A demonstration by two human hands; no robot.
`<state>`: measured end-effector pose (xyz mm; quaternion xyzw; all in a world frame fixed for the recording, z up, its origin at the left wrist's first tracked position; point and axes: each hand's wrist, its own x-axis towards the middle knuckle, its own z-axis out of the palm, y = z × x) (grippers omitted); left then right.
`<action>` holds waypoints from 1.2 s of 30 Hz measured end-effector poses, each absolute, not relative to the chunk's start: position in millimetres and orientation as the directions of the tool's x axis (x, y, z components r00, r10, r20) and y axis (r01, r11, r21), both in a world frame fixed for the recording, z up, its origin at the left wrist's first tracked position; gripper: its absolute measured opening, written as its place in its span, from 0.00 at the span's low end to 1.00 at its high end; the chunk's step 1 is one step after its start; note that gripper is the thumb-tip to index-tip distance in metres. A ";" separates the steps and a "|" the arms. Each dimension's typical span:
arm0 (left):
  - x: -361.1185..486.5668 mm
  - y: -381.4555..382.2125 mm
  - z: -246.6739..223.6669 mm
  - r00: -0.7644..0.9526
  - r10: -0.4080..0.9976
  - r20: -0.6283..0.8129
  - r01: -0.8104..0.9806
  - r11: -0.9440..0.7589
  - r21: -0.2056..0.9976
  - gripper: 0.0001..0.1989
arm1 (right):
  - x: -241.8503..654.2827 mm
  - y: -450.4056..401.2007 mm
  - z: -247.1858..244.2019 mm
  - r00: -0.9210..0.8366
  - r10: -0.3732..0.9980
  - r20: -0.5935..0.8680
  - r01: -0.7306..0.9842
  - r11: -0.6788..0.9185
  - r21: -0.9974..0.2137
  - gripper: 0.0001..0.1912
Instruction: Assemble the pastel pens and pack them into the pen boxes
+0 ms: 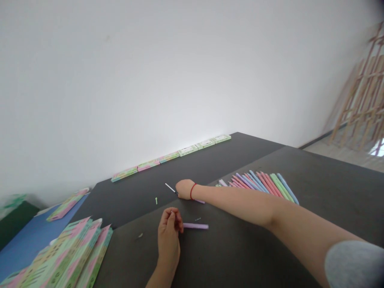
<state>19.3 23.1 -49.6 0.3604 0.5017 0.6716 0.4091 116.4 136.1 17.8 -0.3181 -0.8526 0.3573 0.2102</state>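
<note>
My left hand (170, 226) is held over the near table, thumb and fingers closed in a pinch; what is between them is too small to make out. A light purple tube (195, 226), like a marker barrel, juts out to the right of its curled fingers; whether they touch it is hidden. Farther off, my right hand (185, 189), with a red cord on the wrist, closes at the dark-tipped end of a thin white stick (170, 187). Another purple piece (200, 201) shows below that wrist. A small pale green piece (156, 200) lies to the left.
Pink, purple, blue and green marker-like sticks (264, 184) lie in a row beyond my right forearm. Flat printed boxes (169, 157) line the wall edge. Stacked printed boxes (72, 252) stand at left, near a blue surface (18, 248). A wooden rack (364, 92) is at far right.
</note>
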 end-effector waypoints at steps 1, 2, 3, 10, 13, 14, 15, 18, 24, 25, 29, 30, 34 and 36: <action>19.5 21.4 -48.3 -0.400 0.912 0.085 -0.151 -0.157 0.976 0.09 | 116.9 135.9 18.4 -0.706 0.699 0.113 0.392 0.518 -0.760 0.17; 19.1 19.4 -46.2 -0.395 0.913 0.096 -0.109 -0.151 0.982 0.07 | 117.9 135.9 19.0 -0.703 0.705 0.089 0.395 0.491 -0.777 0.17; 18.1 17.1 -43.3 -0.391 0.914 0.103 -0.076 -0.144 0.987 0.05 | 119.4 136.2 19.5 -0.700 0.711 0.064 0.398 0.463 -0.792 0.17; 16.3 3.7 -20.3 0.158 0.965 0.207 0.852 -0.240 0.466 0.12 | 156.3 122.5 12.5 -0.670 0.738 -0.085 0.395 0.257 -0.882 0.11; 21.3 3.7 -19.8 0.263 0.961 0.088 0.926 -0.277 0.258 0.09 | 182.2 105.9 8.6 -0.654 0.749 -0.102 0.347 0.177 -0.921 0.07; 22.2 4.1 -20.6 0.259 0.963 0.077 0.932 -0.270 0.241 0.09 | 189.3 101.0 9.1 -0.652 0.751 -0.100 0.308 0.142 -0.941 0.08; 22.5 4.5 -21.5 0.247 0.966 0.078 0.933 -0.259 0.252 0.08 | 195.0 96.9 10.7 -0.655 0.750 -0.095 0.256 0.102 -0.961 0.08; 20.7 4.7 -23.6 0.158 0.977 0.142 0.860 -0.207 0.466 0.06 | 203.2 89.7 21.5 -0.679 0.730 -0.077 0.062 -0.047 -0.997 0.06; 25.5 -3.6 -24.5 -0.238 0.936 0.259 0.250 -0.199 0.948 0.07 | 196.6 82.9 32.6 -0.746 0.657 -0.110 -0.077 -0.250 -0.965 0.03; 28.1 -5.5 -24.5 -0.275 0.936 0.219 0.138 -0.187 0.973 0.08 | 194.2 82.0 29.4 -0.737 0.665 -0.120 -0.076 -0.258 -0.963 0.03; 36.3 -9.0 -23.0 -0.304 0.953 0.022 -0.250 -0.102 0.963 0.14 | 182.5 77.4 7.7 -0.667 0.717 -0.200 -0.087 -0.341 -0.936 0.03; 37.1 -8.7 -22.3 -0.300 0.954 -0.019 -0.324 -0.083 0.942 0.15 | 179.2 75.4 2.0 -0.658 0.718 -0.226 -0.102 -0.383 -0.918 0.02; 37.2 -4.3 -20.8 -0.316 0.941 -0.121 -0.521 -0.065 0.851 0.17 | 167.1 64.4 -13.8 -0.637 0.739 -0.217 -0.244 -0.461 -0.853 0.02; 37.3 -1.8 -20.9 -0.331 0.930 -0.157 -0.579 -0.069 0.812 0.17 | 163.5 60.4 -16.8 -0.574 0.809 -0.123 -0.358 -0.383 -0.851 0.06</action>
